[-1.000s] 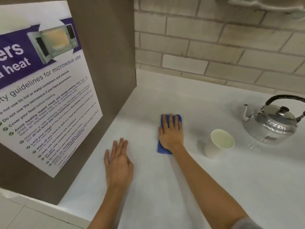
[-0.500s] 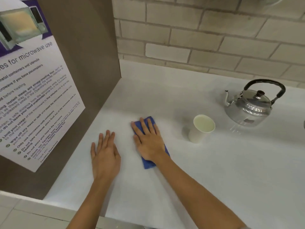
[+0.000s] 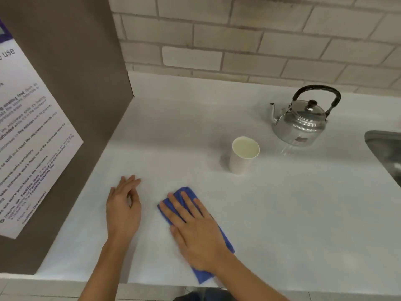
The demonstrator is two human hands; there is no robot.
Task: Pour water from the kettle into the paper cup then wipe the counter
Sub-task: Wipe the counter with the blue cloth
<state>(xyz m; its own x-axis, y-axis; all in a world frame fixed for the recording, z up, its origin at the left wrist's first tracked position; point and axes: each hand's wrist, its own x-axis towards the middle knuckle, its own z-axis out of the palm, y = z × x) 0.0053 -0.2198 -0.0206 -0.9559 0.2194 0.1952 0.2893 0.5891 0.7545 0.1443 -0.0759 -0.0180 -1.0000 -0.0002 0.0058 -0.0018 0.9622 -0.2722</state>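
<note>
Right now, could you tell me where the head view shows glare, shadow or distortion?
Head view: glare on the kettle; the cup casts a soft shadow to its left; wide-angle bending curves the brick wall; the poster text is blurred.

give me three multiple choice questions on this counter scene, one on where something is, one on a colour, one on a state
1. Where does the paper cup stand?
A. between the kettle and the cloth
B. inside the sink
C. on top of the kettle

2. What colour is the cloth under the right hand?
A. yellow
B. blue
C. red

3. How is the left hand placed?
A. gripping the kettle handle
B. lifting the cup
C. resting on the counter, holding nothing

Answers:
1. A, the cup stands upright on the counter, nearer the person than the kettle and beyond the cloth.
2. B, blue fabric shows around the fingers and past the wrist.
3. C, the hand lies on bare counter, left of the cloth, with nothing in it.
</note>
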